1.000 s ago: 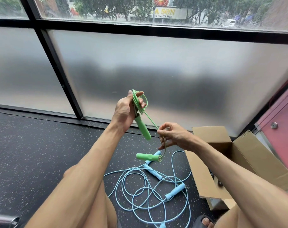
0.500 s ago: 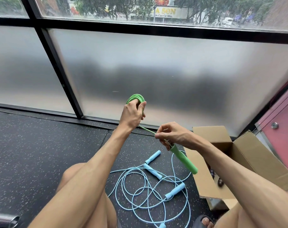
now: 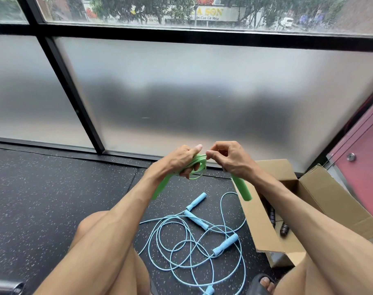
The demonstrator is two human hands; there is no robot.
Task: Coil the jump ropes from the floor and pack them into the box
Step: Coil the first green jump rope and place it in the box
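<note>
loose ropes (image 3: 225,246) on floor (image 3: 53,199) | box (image 3: 258,227) just right of them | window (image 3: 181,92) behind

- Dark rubber floor (image 3: 53,199) flecked with pale specks, a thin seam running through it
- Tall frosted glass panes (image 3: 202,92) fill the wall ahead, letting in soft, even daylight
- Black frame (image 3: 70,86): a slanted upright between the panes and a horizontal bar (image 3: 181,33) above them
- Clear glass strip (image 3: 53,9) over the bar shows trees (image 3: 121,5), a pale yellow shop sign (image 3: 211,12) and a white vehicle (image 3: 287,21) on the street
- Dusty pink panel (image 3: 362,177) at the right, with a round metal fitting (image 3: 351,156) on it
- Shiny metal cylinder (image 3: 9,288) at the bottom left corner, partly cut off
</note>
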